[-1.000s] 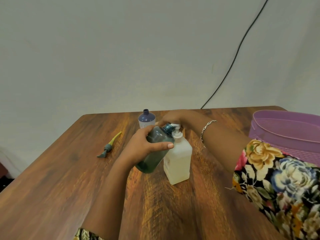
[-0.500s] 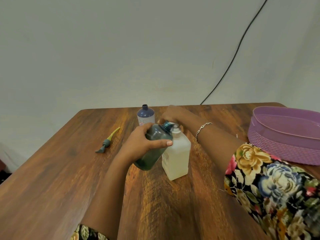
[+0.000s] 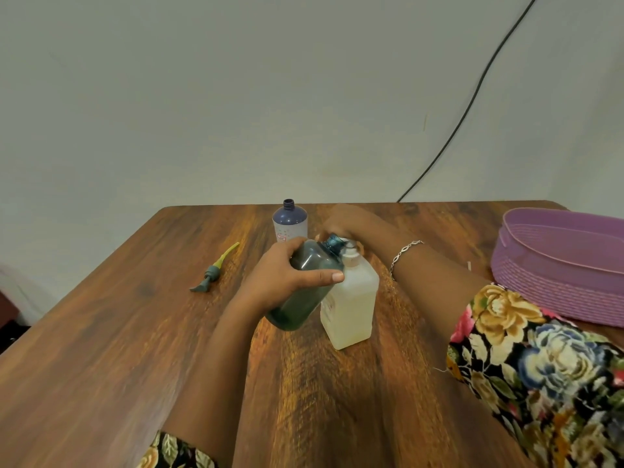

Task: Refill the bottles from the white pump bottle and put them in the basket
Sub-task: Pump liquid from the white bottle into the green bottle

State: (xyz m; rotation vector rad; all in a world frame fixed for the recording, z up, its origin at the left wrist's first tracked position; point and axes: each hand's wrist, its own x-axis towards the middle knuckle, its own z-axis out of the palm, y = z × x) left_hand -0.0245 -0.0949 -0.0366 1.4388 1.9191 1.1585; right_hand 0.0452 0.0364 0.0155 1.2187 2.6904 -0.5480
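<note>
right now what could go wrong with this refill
Liquid may miss: the left hand holds the green bottle tilted, its narrow neck at the spout of the white pump bottle. The right hand on the pump could tip that bottle. The uncapped purple bottle just behind could be knocked over.

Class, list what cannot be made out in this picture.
Head view: nozzle of the white pump bottle, under the right hand.
Head view: flow into the green bottle in the left hand, too small.
Head view: inside of the purple basket, hidden by its wall and the edge.
</note>
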